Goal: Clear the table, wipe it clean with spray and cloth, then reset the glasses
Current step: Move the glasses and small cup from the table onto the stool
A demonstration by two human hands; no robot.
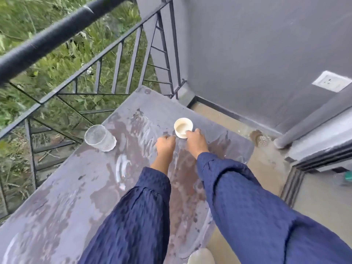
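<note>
Balcony: grey wall [257, 54] across the upper right of the frame, dark metal railing [57, 33] across the upper left with greenery behind it.
Table [76, 197]: grey top running from lower left towards the centre, wet and streaked with pale smears and damp patches.
Sleeves: two blue sleeves reach in from the bottom edge towards the middle.
Clear glass [100, 138]: stands left of centre, near the table's railing-side edge, well apart from both hands.
White cup [182, 127]: upright at the centre, on the far part of the table.
Right hand [196, 142]: fingertips pinch the near rim and side of the white cup.
Left hand [165, 145]: just beside the cup, fingers curled; whether they hold anything cannot be told.
Progress: no spray or cloth in sight and the top looks freshly wiped, so clearing and wiping seem done. Resetting appears under way: one glass placed, the cup probably being set down, and any further pieces still to come.
</note>
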